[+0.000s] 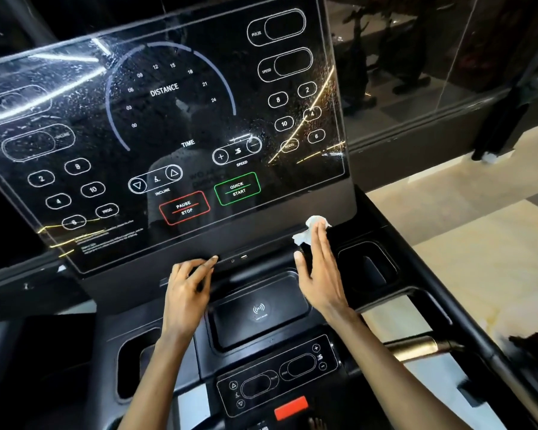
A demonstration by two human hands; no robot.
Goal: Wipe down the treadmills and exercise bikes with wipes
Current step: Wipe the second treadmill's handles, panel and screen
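Legibly "QUICK START" button (237, 188), perhaps "PROG" button (107, 210).

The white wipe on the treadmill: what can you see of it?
The wipe is small, white and crumpled, like thin paper or cloth. It lies on the treadmill's black ledge below the panel, right of centre, beside a cup holder. The right hand presses it with straight fingers, hiding its near part; ragged edges stick out.

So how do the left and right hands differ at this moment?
The right hand presses a white wipe flat-fingered against the console ledge; the left hand has no wipe. The right hand sits beside the cup holder, the left hand below the PAUSE STOP button. Both touch that ledge.
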